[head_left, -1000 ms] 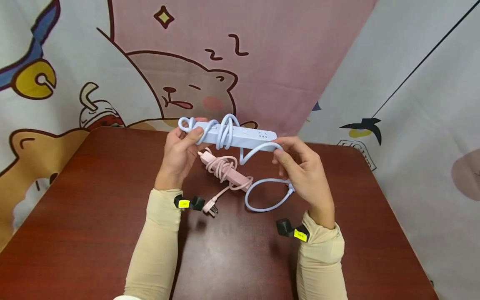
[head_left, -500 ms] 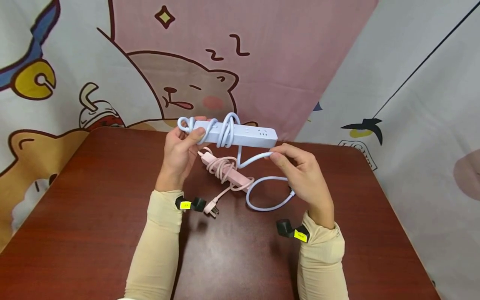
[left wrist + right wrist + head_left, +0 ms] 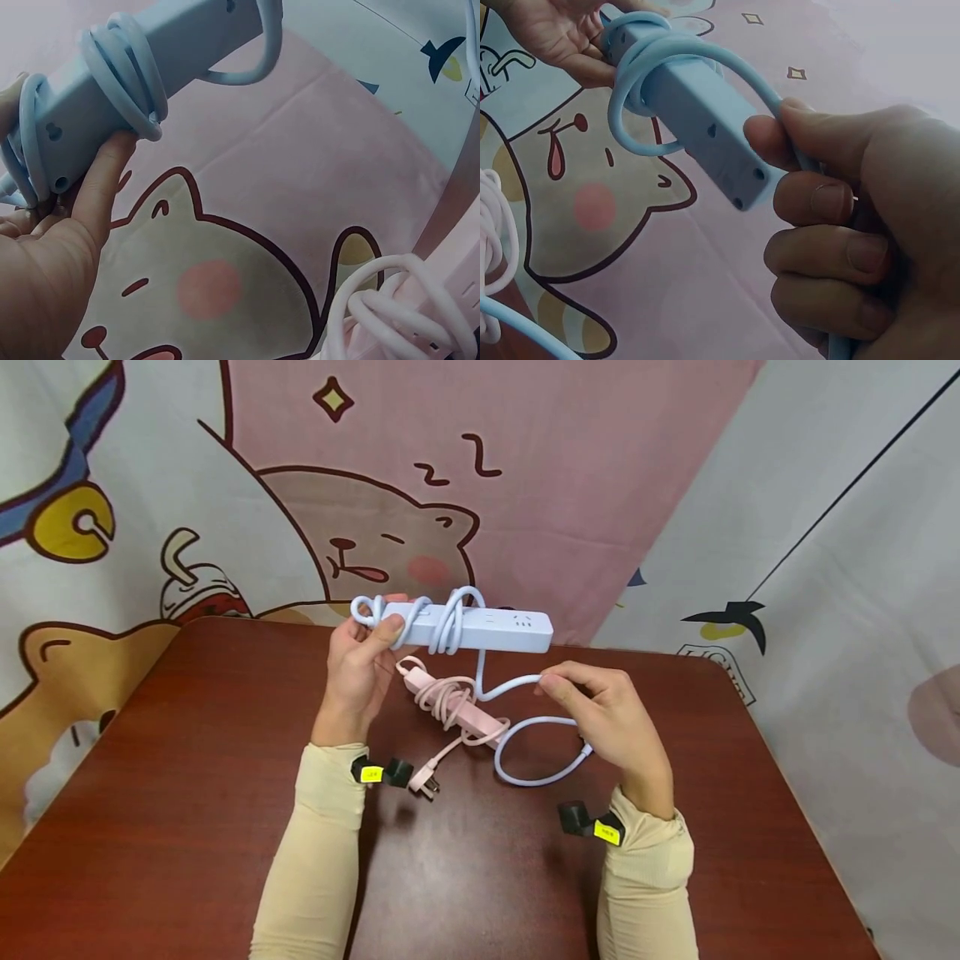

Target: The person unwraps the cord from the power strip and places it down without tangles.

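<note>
My left hand (image 3: 356, 672) grips the left end of a light blue power strip (image 3: 506, 631), thumb on its top face, and holds it above the table. Several turns of its cord (image 3: 124, 79) wrap the strip's left half. In the right wrist view my right hand (image 3: 855, 217) pinches that cord between thumb and forefinger, with the other fingers curled. The free length of blue cord (image 3: 536, 782) loops below the right hand; its plug end is mostly hidden behind that hand. Past the hands lies a pink power strip (image 3: 480, 720), wrapped in its own cord (image 3: 397, 307).
The pink strip's plug (image 3: 423, 779) points toward the near side of the brown table (image 3: 187, 793). Behind the table's far edge hangs a curtain (image 3: 570, 485) printed with cartoon animals. Both wrists carry small black cameras.
My right hand has moved down and slightly left with the blue cord, away from the strip's right end. The cord between them now dips lower. The left hand keeps its grip nearly in place.
</note>
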`<state>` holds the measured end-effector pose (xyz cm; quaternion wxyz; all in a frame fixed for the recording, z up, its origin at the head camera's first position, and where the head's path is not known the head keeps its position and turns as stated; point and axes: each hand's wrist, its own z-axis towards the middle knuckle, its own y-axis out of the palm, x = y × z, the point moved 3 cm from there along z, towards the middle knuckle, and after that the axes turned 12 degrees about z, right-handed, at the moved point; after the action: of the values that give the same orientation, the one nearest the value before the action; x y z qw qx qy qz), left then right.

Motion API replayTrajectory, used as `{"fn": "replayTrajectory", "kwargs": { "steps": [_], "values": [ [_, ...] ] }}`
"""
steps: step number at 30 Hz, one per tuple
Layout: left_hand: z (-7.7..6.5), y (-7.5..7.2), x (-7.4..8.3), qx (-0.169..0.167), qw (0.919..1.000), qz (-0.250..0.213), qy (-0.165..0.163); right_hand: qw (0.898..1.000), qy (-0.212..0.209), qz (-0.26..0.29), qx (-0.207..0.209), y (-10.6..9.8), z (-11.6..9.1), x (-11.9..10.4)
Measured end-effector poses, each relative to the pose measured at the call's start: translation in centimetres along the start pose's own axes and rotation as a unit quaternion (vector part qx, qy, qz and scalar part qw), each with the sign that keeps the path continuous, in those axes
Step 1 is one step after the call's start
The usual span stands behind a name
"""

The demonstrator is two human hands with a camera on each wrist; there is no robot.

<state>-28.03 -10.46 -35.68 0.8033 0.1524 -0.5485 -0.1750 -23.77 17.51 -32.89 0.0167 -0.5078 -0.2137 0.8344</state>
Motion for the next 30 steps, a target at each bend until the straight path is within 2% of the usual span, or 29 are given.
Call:
{"fn": "replayTrajectory", "kwargs": {
  "steps": [8,17,23,30],
  "values": [
    [0.0,0.2,0.0,0.001,0.9999,-0.017,0.002,0.999,0.026,-0.028,-0.009,-0.5,-0.2,0.3],
    [-0.2,0.0,0.0,-0.014,0.9993,-0.035,0.001,0.996,0.036,-0.076,0.005,-0.9,-0.2,1.3],
    [-0.3,-0.1,0.0,-0.022,0.9987,-0.047,-0.005,0.993,0.042,-0.102,0.039,-1.2,-0.1,1.8],
    [-0.2,-0.1,0.1,-0.029,0.9992,-0.027,-0.005,0.992,0.034,-0.096,0.074,-1.5,0.1,2.2]
  ]
}}
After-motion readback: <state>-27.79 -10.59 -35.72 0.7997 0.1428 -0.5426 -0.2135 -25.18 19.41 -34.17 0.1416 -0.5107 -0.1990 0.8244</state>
